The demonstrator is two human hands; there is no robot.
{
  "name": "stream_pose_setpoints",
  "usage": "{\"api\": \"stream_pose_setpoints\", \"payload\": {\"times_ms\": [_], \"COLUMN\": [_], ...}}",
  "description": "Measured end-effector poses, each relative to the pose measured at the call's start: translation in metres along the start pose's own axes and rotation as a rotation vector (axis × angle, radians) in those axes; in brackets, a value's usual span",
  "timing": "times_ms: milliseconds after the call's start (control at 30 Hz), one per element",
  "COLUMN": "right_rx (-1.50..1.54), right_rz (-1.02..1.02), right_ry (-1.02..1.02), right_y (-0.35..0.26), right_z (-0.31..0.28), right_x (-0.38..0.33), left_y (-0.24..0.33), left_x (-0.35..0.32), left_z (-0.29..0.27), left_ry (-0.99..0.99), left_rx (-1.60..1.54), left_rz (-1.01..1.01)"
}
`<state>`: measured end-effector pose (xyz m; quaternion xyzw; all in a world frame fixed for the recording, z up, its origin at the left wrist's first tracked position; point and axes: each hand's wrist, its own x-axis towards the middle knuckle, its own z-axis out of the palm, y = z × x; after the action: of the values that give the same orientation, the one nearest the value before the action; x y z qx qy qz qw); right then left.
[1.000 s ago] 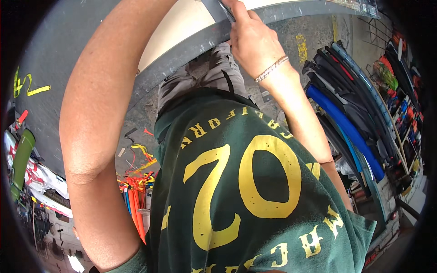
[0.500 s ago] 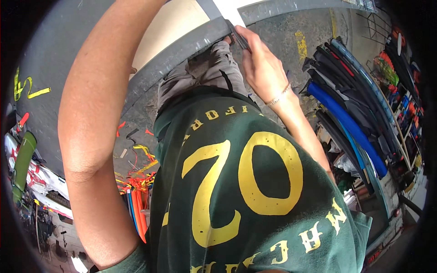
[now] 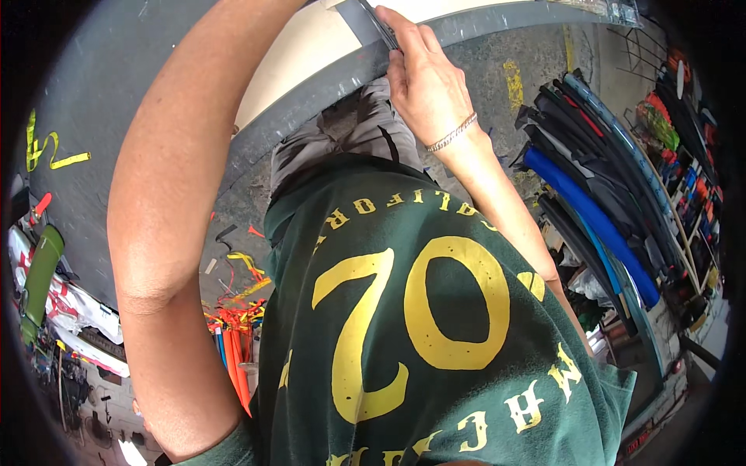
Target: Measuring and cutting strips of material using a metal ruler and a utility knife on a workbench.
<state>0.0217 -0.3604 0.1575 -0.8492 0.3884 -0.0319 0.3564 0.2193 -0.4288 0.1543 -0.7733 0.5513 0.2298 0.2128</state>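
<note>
The right hand [image 3: 423, 89] has its grip pinched narrowly on a dark thin tool [image 3: 382, 27] at the grey edge [image 3: 311, 97] of the pale surface [image 3: 303, 54]. The left hand's grip is out of view above. Judging by the pinch, the tool could slip off the edge.

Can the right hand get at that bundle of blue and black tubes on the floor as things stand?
Probably not: the right hand is up on the grey panel edge, and the tubes lie low, off to the right.
</note>
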Motion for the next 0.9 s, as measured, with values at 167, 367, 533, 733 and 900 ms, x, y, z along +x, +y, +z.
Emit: {"api": "stream_pose_setpoints", "payload": {"times_ms": [167,367,533,733,900], "right_rx": [-0.023,-0.053,-0.129,-0.200,-0.194], "right_rz": [0.052,0.079,0.149,0.130,0.139], "right_ry": [-0.054,-0.071,-0.192,-0.194,-0.169], "right_y": [-0.010,-0.012,-0.016,-0.011,-0.004], "right_z": [-0.002,-0.002,-0.009,-0.009,-0.004], "right_x": [0.003,0.006,0.015,0.021,-0.001], "left_y": [-0.026,-0.022,-0.001,0.000,-0.058], "left_x": [-0.001,0.000,-0.009,-0.006,0.047], "left_z": [-0.009,-0.007,-0.005,-0.006,0.021], "left_ry": [-0.023,-0.018,-0.008,-0.026,-0.018], "left_rx": [-0.011,-0.019,-0.029,-0.007,-0.332], "left_rz": [0.007,0.005,0.011,0.026,0.385]}}
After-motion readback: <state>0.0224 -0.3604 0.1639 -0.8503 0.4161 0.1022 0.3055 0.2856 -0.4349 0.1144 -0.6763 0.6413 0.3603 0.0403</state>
